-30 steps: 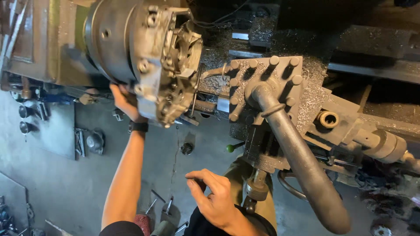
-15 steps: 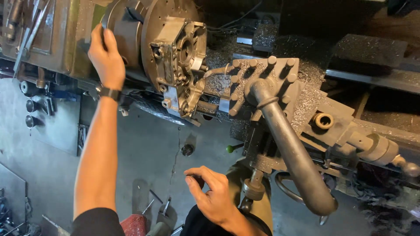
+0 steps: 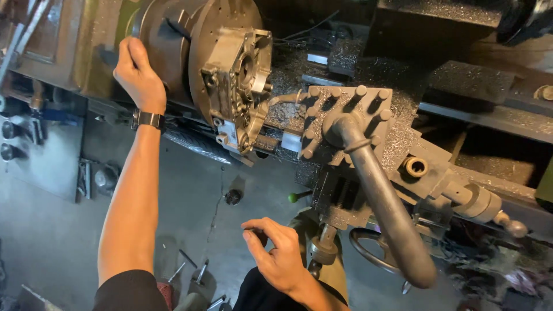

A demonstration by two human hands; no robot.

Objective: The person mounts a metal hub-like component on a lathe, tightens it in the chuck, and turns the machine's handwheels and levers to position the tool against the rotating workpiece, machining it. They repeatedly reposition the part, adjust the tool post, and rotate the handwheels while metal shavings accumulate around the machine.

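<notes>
The lathe (image 3: 345, 115) fills my view, and the biggest change on it is the chuck (image 3: 184, 52): it has turned since a second ago, when the grey casting (image 3: 239, 86) bolted to its face sat lower and more square to me; now the casting stands a little higher in frame, tilted, with its open side toward the tool post (image 3: 345, 124). I judge the chuck is being rotated by hand, not under power, since my left hand (image 3: 137, 75) lies on its rim. That hand has climbed: a second ago it was low, under the chuck near its bottom edge; half a second ago it was up at the upper left of the rim; now it rests flat there, fingers spread over the dark outer edge, pressing rather than gripping, with the watch (image 3: 148, 120) at the wrist just below. The tool post, studded with bolts and dusted with chips, sits just beside the casting as before, and its long lever (image 3: 386, 213) slopes toward me unchanged. My right hand (image 3: 276, 256) has barely shifted across the frames; it hovers low near the carriage, close to the green knob (image 3: 294, 197) and the handwheel (image 3: 368, 253) but touching neither, fingers loosely curled with thumb and forefinger nearly pinched, holding nothing that I can make out.
</notes>
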